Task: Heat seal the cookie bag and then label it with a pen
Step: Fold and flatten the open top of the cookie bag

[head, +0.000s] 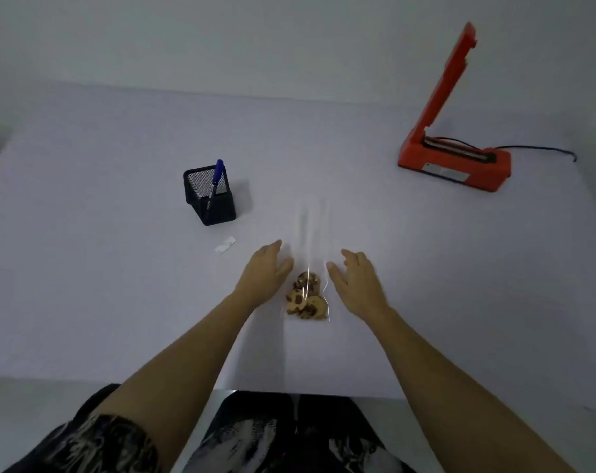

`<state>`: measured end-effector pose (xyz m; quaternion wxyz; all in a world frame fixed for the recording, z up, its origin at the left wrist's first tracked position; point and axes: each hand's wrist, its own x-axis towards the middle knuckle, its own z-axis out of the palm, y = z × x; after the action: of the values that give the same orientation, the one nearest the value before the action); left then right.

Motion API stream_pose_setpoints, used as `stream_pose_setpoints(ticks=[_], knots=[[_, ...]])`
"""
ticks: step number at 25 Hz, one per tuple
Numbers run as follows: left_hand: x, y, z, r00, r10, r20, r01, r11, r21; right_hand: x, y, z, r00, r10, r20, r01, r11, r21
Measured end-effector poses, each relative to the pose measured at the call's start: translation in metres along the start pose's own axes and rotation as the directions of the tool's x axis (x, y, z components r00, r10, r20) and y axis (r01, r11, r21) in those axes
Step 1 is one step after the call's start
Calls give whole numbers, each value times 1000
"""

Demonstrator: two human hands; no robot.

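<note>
Bare desk (375,233) between cookie bag (308,295) and heat sealer (455,162): you pass freely. Sealer arm raised upright. Pen holder (209,196), paper slip (225,245) obstruct left.

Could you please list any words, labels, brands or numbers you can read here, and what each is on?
Nothing here is legible.
Silver plate on the red heat sealer: too blurred to read.
Blue pen in the black mesh holder: marking too small to read.
White label strip on the table: no writing visible.

Makeshift packing table (119,302): heat sealer (455,158)
</note>
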<state>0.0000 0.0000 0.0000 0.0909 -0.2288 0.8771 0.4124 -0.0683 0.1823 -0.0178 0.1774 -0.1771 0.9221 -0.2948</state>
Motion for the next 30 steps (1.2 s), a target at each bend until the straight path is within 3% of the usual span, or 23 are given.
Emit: stream_pose_setpoints(ticks=[2, 5, 10, 24, 30], knots=[[8, 0, 4, 992, -117, -42, 109, 979, -172, 9, -3, 2, 995, 85, 46, -93, 972, 215], [17, -4, 12, 973, -232, 16, 223, 912, -343, 20, -8, 6, 973, 180, 142, -224, 879, 421], [27, -9, 16, 956, -283, 82, 284, 811, -512, 31, -5, 16, 966, 192, 176, -259, 779, 572], [32, -18, -3, 968, -174, 179, 247, 774, -583, 37, 7, 12, 969, 180, 168, -246, 756, 607], [37, -18, -2, 976, -115, 185, 193, 854, -483, 40, 5, 8, 942, 206, 266, -329, 722, 608]])
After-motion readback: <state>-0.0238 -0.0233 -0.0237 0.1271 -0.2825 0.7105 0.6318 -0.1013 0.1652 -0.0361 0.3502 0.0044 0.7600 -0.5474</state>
